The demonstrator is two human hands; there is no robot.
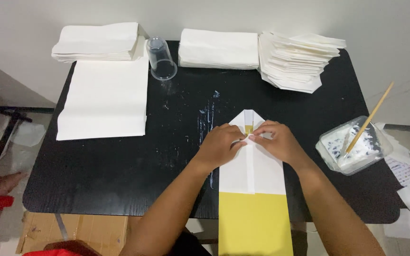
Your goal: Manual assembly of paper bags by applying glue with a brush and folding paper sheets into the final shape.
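Both hands are down on the white-and-yellow folded paper (252, 170) at the near edge of the black desk (119, 161), left hand (219, 147) and right hand (276, 141) pinching its pointed flaps at the centre seam, where even fingertip pressure and matched edges should give a clean crease.

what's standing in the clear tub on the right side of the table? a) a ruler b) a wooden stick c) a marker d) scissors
b: a thin wooden stick leans out of the clear tub, which holds a white paste.
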